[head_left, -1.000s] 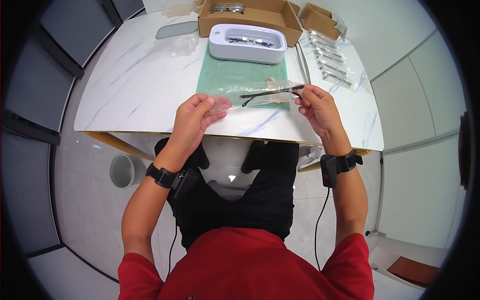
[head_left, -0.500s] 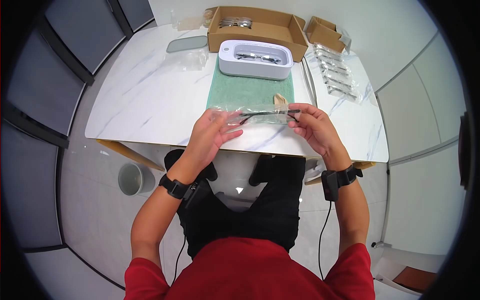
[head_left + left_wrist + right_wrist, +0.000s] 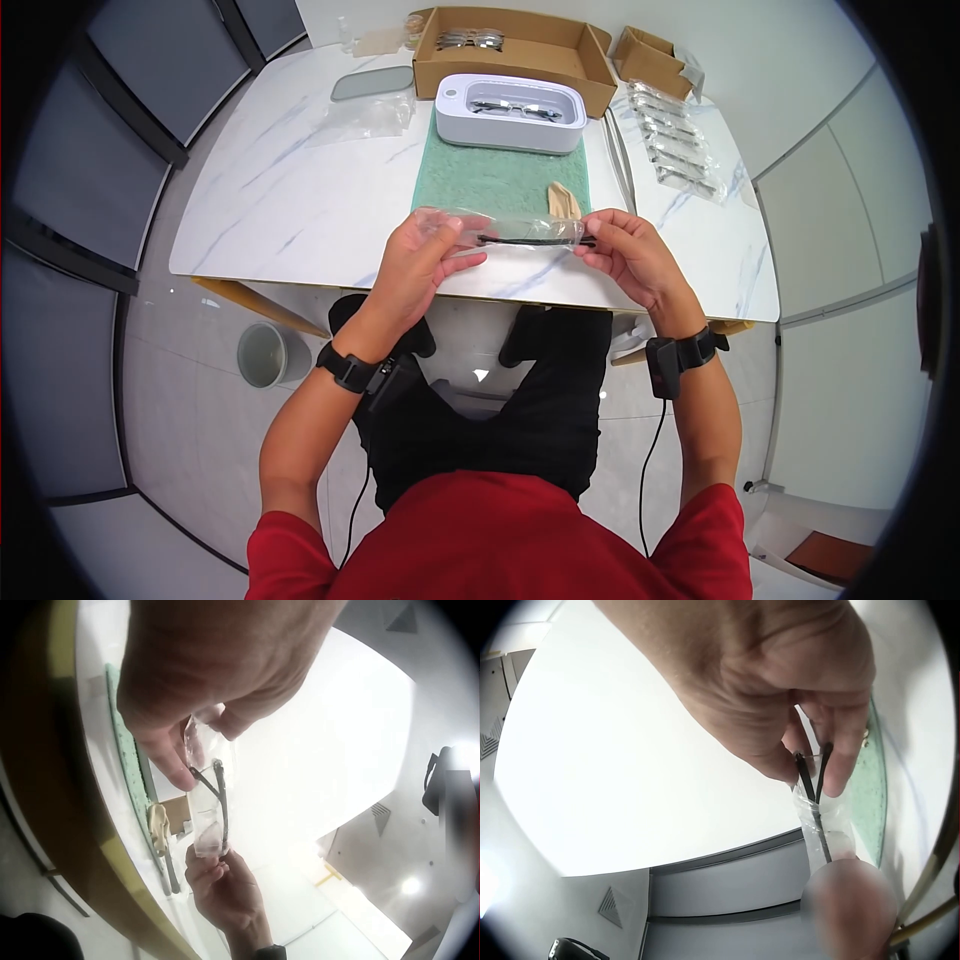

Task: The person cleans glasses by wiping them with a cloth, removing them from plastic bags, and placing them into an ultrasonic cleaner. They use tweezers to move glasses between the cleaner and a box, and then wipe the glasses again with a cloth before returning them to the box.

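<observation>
A clear plastic sleeve [image 3: 510,228] is stretched between both hands above the table's front edge, with dark thin glasses temples [image 3: 535,241] inside it. The left hand [image 3: 422,262] pinches the sleeve's left end between thumb and fingers. At the other end the right hand [image 3: 630,255] grips the sleeve's edge by the temple tips. In the right wrist view two dark tips [image 3: 800,761] stand at the sleeve's mouth among the right hand's fingers [image 3: 838,742]. The left wrist view shows the temples [image 3: 222,795] crossing inside the film.
A white cleaner tub [image 3: 510,133] holding glasses stands on a green towel [image 3: 470,180], with a beige cloth piece [image 3: 563,200] on it. Behind is a cardboard box [image 3: 560,60] with glasses. Bagged glasses [image 3: 675,145] lie at right, a grey lid [image 3: 372,84] at left.
The head view has shifted, so the table sits lower in it. The temples in the sleeve have turned from a visible cross to nearly one line. Both hands keep their hold.
</observation>
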The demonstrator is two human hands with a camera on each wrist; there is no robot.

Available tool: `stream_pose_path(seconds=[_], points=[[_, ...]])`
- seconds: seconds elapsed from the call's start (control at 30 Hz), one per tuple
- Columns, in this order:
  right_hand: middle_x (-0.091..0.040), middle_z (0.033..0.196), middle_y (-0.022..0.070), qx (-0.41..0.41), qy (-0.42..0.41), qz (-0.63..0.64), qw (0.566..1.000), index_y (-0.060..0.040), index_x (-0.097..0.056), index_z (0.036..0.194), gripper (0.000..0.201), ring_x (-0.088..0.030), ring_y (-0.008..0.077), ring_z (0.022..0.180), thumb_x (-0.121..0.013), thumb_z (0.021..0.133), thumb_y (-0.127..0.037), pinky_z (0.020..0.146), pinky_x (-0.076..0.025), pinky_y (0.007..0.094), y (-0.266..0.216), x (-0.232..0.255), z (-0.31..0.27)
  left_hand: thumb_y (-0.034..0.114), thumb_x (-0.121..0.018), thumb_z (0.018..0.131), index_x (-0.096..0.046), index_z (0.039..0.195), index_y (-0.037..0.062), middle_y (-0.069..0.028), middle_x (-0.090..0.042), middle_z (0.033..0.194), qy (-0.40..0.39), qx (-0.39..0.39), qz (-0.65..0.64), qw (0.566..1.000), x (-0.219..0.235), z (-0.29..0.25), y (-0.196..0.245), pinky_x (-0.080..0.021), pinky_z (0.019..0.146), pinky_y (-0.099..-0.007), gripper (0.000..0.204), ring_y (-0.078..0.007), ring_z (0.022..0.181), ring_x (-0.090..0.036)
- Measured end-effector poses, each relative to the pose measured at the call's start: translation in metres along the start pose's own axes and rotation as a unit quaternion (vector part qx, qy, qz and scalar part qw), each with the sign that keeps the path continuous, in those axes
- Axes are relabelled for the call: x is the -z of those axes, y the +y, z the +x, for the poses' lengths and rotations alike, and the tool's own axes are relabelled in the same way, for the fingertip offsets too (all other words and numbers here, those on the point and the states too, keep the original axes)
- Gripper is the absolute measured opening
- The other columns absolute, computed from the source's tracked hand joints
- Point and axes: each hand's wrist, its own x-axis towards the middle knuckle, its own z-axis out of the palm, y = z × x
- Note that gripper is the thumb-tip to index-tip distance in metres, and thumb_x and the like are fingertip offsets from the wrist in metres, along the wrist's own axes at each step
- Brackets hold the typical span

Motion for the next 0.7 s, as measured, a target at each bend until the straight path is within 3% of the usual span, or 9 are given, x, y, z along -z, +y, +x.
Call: stream_pose_path(seconds=[0.23, 0.4, 0.57, 0.7], points=[[-0.071, 0.102, 0.0120, 0.001, 0.002, -0.005, 1.000, 0.0020, -0.066, 0.108, 0.016, -0.073, 0.0182, 0.087, -0.064, 0.099, -0.011, 0.076, -0.062, 0.0235, -0.002, -0.001, -0.004, 0.016, -0.052, 0.106, -0.053, 0.109, 0.0041, -0.0246, -0.063, 0.126, -0.004, -0.009, 0.007, 1.000, 0.007, 0.002, 0.001, -0.059, 0.094, -0.0381, 0.013, -0.0319, 0.114, -0.066], [-0.071, 0.108, 0.0154, 0.053, 0.013, 0.024, 0.998, 0.0016, -0.066, 0.108, 0.017, -0.072, 0.0187, 0.090, -0.065, 0.099, -0.013, 0.081, -0.061, 0.0235, -0.004, 0.020, -0.006, 0.017, -0.052, 0.106, -0.053, 0.112, 0.0008, -0.0261, -0.063, 0.126, 0.065, -0.015, 0.005, 0.998, 0.018, 0.002, 0.019, -0.060, 0.091, -0.0377, 0.017, -0.0332, 0.114, -0.067], [-0.072, 0.108, 0.0139, 0.067, 0.029, 0.047, 0.996, -0.0020, -0.066, 0.108, 0.014, -0.070, 0.0178, 0.096, -0.064, 0.099, -0.013, 0.086, -0.059, 0.0243, -0.004, 0.038, -0.011, 0.017, -0.053, 0.105, -0.052, 0.112, -0.0020, -0.0260, -0.064, 0.125, 0.137, -0.022, 0.059, 0.989, 0.058, 0.015, 0.062, -0.061, 0.088, -0.0333, 0.020, -0.0341, 0.115, -0.067], [-0.072, 0.108, 0.0123, 0.074, 0.026, 0.060, 0.995, -0.0013, -0.066, 0.108, 0.013, -0.069, 0.0167, 0.095, -0.063, 0.099, -0.011, 0.082, -0.059, 0.0226, 0.006, 0.048, -0.008, 0.015, -0.055, 0.103, -0.050, 0.114, -0.0038, -0.0256, -0.064, 0.122, 0.167, -0.011, 0.078, 0.983, 0.094, 0.030, 0.090, -0.061, 0.086, -0.0329, 0.022, -0.0344, 0.111, -0.069]])
